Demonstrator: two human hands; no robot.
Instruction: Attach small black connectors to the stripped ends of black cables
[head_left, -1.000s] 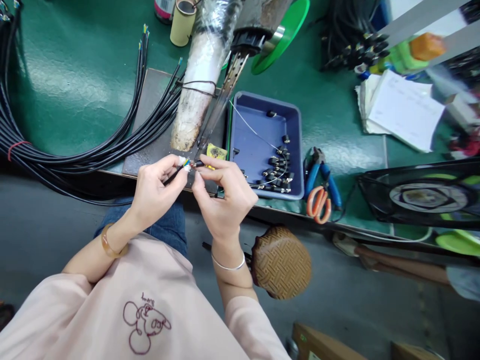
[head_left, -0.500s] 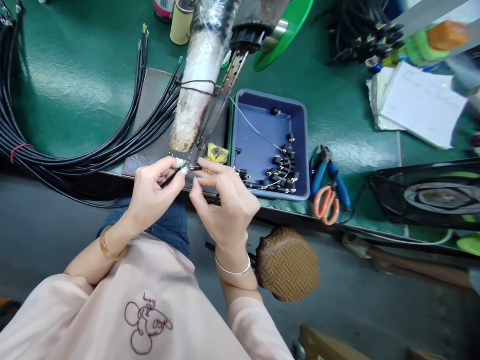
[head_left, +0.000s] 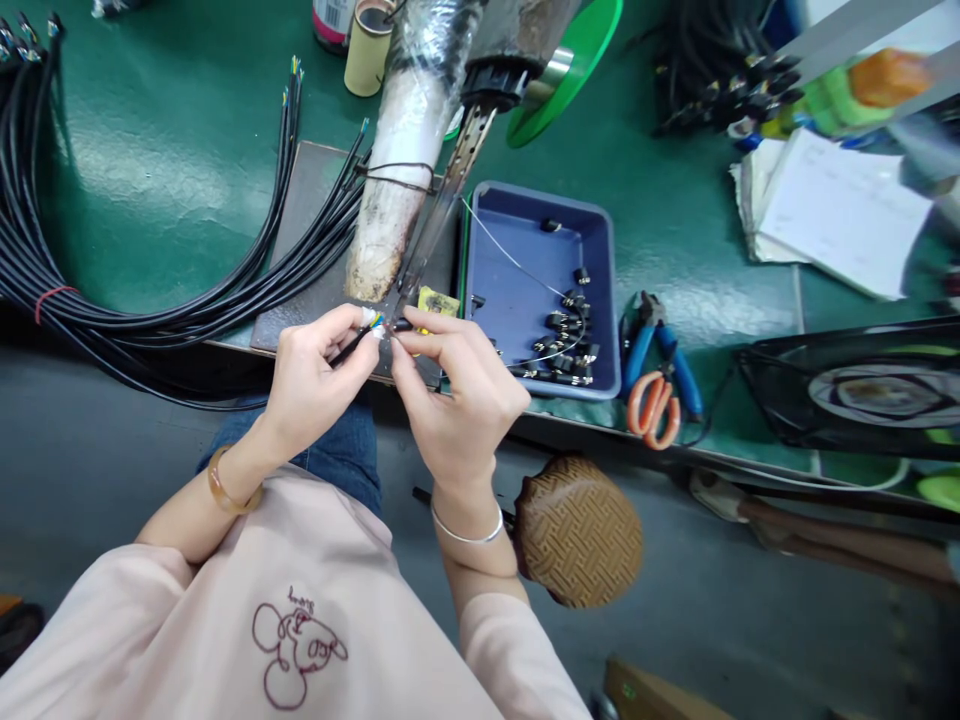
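My left hand (head_left: 322, 370) pinches the stripped end of a black cable (head_left: 346, 352). Its blue and yellow-green wires (head_left: 377, 322) show at the fingertips, which have white coverings. Close by on the right, my right hand (head_left: 465, 375) is closed, with a small black connector (head_left: 403, 324) at its fingertips. The wire ends and the connector almost meet; whether they touch is hidden. Just above them comes down the soldering iron (head_left: 439, 215), beside a whitish, scorched tube (head_left: 386, 210). A yellow sponge (head_left: 439, 302) lies behind my right fingers.
A blue tray (head_left: 613, 300) with several black connectors stands to the right, thin solder wire (head_left: 517, 265) looping over it. Beyond lie blue-handled pliers (head_left: 640, 340) and orange-handled scissors (head_left: 654, 410). Bundled black cables (head_left: 135, 325) curve across the left. A stool (head_left: 577, 530) stands below the table edge.
Both hands have shifted slightly to the right with the cable end and connector. The connector sits a little closer against the right fingertips. Both grips stay closed.
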